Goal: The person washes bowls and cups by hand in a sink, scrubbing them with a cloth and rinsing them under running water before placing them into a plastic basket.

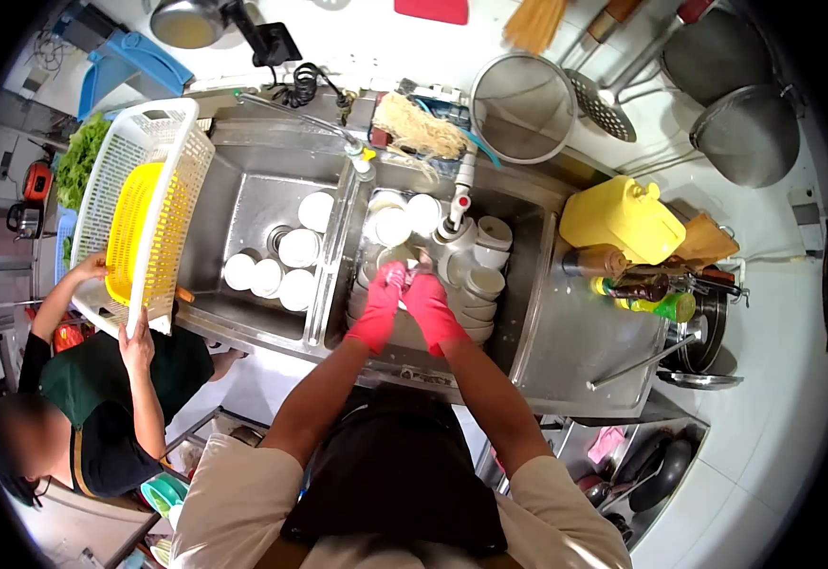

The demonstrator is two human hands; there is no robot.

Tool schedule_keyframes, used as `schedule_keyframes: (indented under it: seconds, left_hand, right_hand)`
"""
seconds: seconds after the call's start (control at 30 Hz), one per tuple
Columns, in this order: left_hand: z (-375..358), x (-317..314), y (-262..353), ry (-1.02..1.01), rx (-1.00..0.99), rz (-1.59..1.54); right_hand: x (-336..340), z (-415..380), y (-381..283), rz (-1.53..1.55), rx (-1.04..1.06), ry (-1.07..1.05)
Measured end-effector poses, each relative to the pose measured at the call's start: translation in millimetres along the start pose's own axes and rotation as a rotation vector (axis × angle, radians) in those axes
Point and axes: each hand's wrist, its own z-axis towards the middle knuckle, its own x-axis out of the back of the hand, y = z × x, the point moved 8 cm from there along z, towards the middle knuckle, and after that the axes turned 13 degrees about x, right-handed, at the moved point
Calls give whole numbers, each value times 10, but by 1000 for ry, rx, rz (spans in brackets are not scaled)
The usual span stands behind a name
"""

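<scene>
My left hand [378, 305] and my right hand [432, 305], both in pink-red rubber gloves, are together over the right sink basin [520, 318]. Their fingers are closed around something small, pale and greyish that I cannot make out. Beneath and around them, white bowls [481, 283] are stacked in the basin on the right. More white cups or bowls [393, 227] stand just beyond my fingers. A faucet [456, 213] with a red-marked spout reaches over this basin. In the left basin, several white bowls [298, 247] lie apart around the drain.
At the left, a person's hands [136, 343] hold a white basket [189, 142] with a yellow basket [136, 223] inside. A yellow jug [613, 218] and bottles [661, 304] stand on the right counter. Strainers [525, 106] and pans [748, 135] hang at the back right.
</scene>
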Motion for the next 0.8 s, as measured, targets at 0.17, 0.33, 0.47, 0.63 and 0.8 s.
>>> schedule_keyframes:
  seconds: [0.17,0.33,0.47,0.63,0.8]
  left_hand:
    - [-113,15,-101,134,180,-27]
    - [-105,155,0,95,356,-3]
    - [-148,174,-12,3,362,147]
    - [-456,240,-34,207,783,102]
    - [-125,74,25,-90,484,-98]
  right_hand:
    - [-392,168,390,285,-89,181]
    - [-839,60,137,671,174,-593]
    - [-479,103,-122,-293,407,-409]
    - [-791,349,532,355,162,-129]
    - [-1180,193,464,373,601,-654]
